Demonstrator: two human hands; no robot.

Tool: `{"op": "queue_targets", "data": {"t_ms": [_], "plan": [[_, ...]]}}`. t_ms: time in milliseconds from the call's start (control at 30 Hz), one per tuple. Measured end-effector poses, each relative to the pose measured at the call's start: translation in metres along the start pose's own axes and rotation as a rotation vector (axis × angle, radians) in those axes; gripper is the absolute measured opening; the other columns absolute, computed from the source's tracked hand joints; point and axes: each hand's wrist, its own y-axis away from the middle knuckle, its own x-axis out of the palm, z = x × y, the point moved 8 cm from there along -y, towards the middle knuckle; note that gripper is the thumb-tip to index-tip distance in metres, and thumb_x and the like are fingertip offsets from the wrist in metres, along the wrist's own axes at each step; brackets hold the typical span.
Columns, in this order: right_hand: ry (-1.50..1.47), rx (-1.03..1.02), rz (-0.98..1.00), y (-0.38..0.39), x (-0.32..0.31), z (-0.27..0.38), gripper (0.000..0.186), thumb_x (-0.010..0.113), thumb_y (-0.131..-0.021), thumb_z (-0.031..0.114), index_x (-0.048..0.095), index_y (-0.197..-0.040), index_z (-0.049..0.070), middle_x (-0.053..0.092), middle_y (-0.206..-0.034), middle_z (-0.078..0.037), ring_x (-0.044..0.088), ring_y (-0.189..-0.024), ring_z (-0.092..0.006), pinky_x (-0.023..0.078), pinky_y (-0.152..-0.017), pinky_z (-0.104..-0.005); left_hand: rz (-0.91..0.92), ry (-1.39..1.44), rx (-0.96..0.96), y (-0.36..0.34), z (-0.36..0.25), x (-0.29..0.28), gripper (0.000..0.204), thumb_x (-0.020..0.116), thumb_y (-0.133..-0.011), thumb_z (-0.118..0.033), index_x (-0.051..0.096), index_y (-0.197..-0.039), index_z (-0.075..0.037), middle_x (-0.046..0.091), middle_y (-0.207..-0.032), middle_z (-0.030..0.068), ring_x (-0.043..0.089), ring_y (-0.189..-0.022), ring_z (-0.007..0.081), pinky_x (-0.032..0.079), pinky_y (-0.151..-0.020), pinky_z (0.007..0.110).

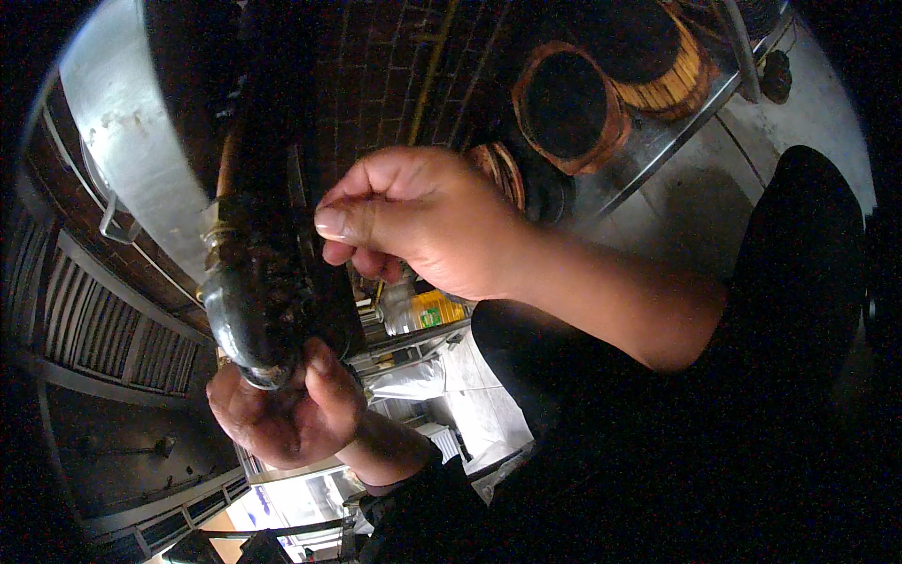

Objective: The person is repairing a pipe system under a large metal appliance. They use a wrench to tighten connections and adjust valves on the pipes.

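Note:
My left hand (287,409) is at the lower left, palm up. Its thumb and fingers close around the lower end of a dark, shiny curved pipe fitting (240,320). Above that fitting is a brass-coloured collar (219,240), with a thin copper-coloured pipe (227,164) rising from it. My right hand (423,226) reaches in from the right, beside the dark, grimy body of the fixture. Its thumb is pressed against the index finger in a pinch, the other fingers curled beneath. Whatever the pinch holds, if anything, is hidden. Deep shadow covers much of the fixture.
Wood-rimmed round containers (615,132) stand at the upper right, by a metal edge (648,164). A bottle of yellow liquid (437,310) sits beyond my right wrist. Bright sheet metal (127,113) fills the upper left, slatted panels (117,315) below it. Brick wall (376,85) lies behind.

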Motion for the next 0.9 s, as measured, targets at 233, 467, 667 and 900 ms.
{"op": "queue_targets", "data": {"t_ms": [233,467,667,900], "plan": [[-0.005,-0.009,-0.001,0.0004,0.0005,-0.0020,0.021,0.060,-0.088,0.019,0.060,-0.096,0.001,0.064,-0.079,-0.006,0.055,-0.061,-0.0065,0.043,-0.052,-0.0208,-0.061,-0.005,-0.018,0.0015,-0.0032,0.0003,0.034,0.074,-0.072,-0.019,0.054,-0.091,-0.001,0.053,-0.077,0.0106,0.051,-0.067,0.0233,0.039,-0.058,0.031],[0.039,-0.055,-0.012,0.0025,0.0005,0.0022,0.017,0.058,-0.088,0.015,0.060,-0.096,0.001,0.064,-0.079,-0.005,0.055,-0.061,-0.0060,0.042,-0.051,-0.0198,0.027,0.007,-0.014,-0.0019,-0.0064,0.0031,0.031,0.071,-0.076,-0.013,0.053,-0.092,0.006,0.055,-0.084,0.0101,0.053,-0.075,0.0226,0.044,-0.068,0.032],[0.073,-0.084,-0.021,0.0035,0.0009,0.0052,0.016,0.057,-0.089,0.016,0.060,-0.097,0.002,0.064,-0.078,-0.004,0.055,-0.060,-0.0050,0.042,-0.051,-0.0188,-0.019,0.010,-0.005,0.0004,-0.0059,-0.0008,0.034,0.072,-0.076,-0.015,0.053,-0.093,0.007,0.057,-0.087,0.0117,0.054,-0.076,0.0224,0.045,-0.070,0.032],[0.047,-0.022,-0.006,0.0039,0.0013,0.0027,0.020,0.057,-0.089,0.021,0.061,-0.097,0.003,0.063,-0.076,-0.002,0.054,-0.060,-0.0045,0.043,-0.051,-0.0193,-0.094,0.026,-0.054,0.0018,-0.0014,-0.0001,0.033,0.074,-0.070,-0.015,0.053,-0.090,0.000,0.054,-0.079,0.0118,0.052,-0.070,0.0236,0.040,-0.062,0.031]]}}
